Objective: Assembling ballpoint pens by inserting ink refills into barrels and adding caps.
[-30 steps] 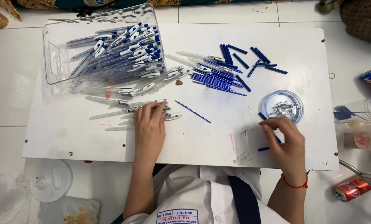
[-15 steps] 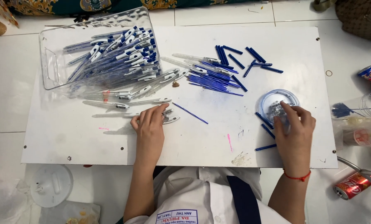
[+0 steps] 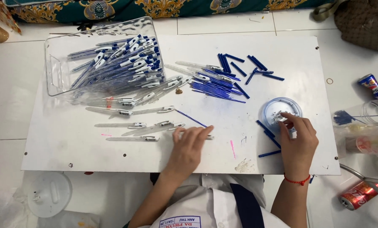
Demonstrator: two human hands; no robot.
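Evidently the white board point(image 3: 70, 147) laid on the tiled floor serves as a low bench, with the parts sorted into groups around the person so that each lies within reach of one hand. The left hand point(image 3: 189, 147) lies flat, fingers close together, pressing on a clear pen barrel point(image 3: 197, 136) just below a thin blue refill point(image 3: 191, 118); whether it truly grips the barrel or only pins it down, I cannot tell. The right hand point(image 3: 298, 141) reaches over the rim of a small round clear dish point(image 3: 270, 110), its fingertips point(image 3: 287, 123) drawn narrow as if pinching one of the tiny parts inside, though the piece itself is too small to make out.

More empty barrels point(image 3: 130, 125) lie in loose rows left of the left hand, apart from one another, probably so each can be taken singly. A clear plastic tray point(image 3: 56, 78) at the upper left holds a heap of finished blue-and-white pens point(image 3: 121, 63). Blue refills and caps point(image 3: 222, 82) are piled at the centre top, and a few short blue pieces point(image 3: 269, 135) lie just beside the right hand. Nothing stands between either hand and what it touches. Off the board, drink cans point(image 3: 360, 194) and plastic cups point(image 3: 375, 114) crowd the right edge.
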